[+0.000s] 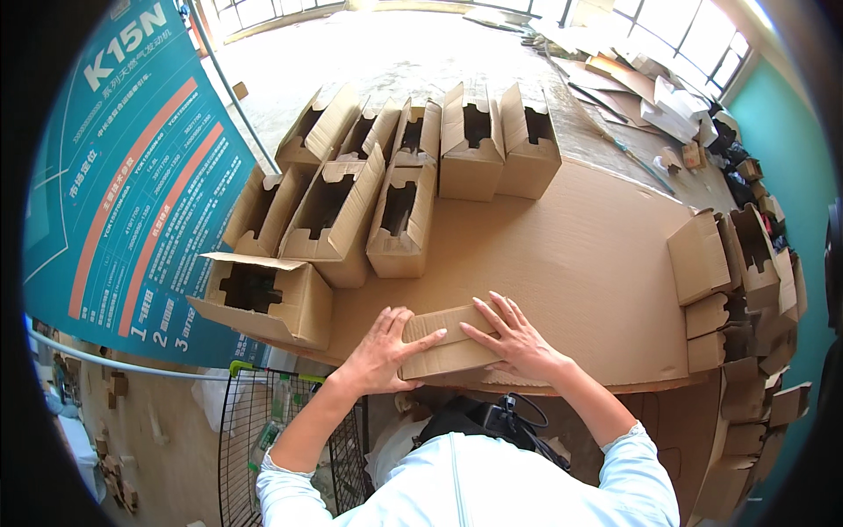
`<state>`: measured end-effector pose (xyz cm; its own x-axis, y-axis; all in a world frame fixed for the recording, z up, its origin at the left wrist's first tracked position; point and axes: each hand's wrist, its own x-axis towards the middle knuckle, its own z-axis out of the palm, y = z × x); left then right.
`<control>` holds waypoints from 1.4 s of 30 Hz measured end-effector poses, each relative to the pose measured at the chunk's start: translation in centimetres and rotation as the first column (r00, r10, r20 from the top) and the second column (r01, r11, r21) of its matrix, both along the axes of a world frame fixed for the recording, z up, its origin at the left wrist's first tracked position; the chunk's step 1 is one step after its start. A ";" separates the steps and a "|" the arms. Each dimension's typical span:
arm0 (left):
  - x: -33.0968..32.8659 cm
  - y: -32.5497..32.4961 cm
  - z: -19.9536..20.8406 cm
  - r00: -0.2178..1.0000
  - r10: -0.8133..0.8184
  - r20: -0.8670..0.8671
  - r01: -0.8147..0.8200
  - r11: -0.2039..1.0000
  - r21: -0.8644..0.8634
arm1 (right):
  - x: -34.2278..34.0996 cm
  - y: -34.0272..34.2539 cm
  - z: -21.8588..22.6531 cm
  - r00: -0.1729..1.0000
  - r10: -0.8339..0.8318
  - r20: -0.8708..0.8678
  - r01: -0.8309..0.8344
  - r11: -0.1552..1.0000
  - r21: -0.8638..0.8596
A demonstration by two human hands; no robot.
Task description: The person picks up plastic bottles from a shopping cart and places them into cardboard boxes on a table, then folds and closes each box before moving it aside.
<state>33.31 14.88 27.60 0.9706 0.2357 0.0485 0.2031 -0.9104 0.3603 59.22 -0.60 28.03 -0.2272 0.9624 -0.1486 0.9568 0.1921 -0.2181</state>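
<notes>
A small closed cardboard box (450, 358) lies at the near edge of the cardboard-covered table, in front of my body. My left hand (383, 350) grips its left end, the thumb reaching over the top. My right hand (518, 341) holds the right end, with its fingers stretched over the far top edge. The undersides of both hands are hidden. Just left of my left hand stands an open-topped cardboard box (303, 307) with its flaps spread and something dark inside.
Several open cardboard boxes (399, 220) stand grouped at the far left of the table (562, 281). More boxes (702, 255) are stacked along the right. A black wire cart (246, 422) with bottles stands at lower left, below a teal banner (140, 176).
</notes>
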 end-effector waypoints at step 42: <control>19.5 -4.1 -4.9 0.697 0.561 0.447 -0.708 0.635 0.309 | 46.3 -27.0 10.8 0.046 -0.978 0.201 0.485 0.198 0.852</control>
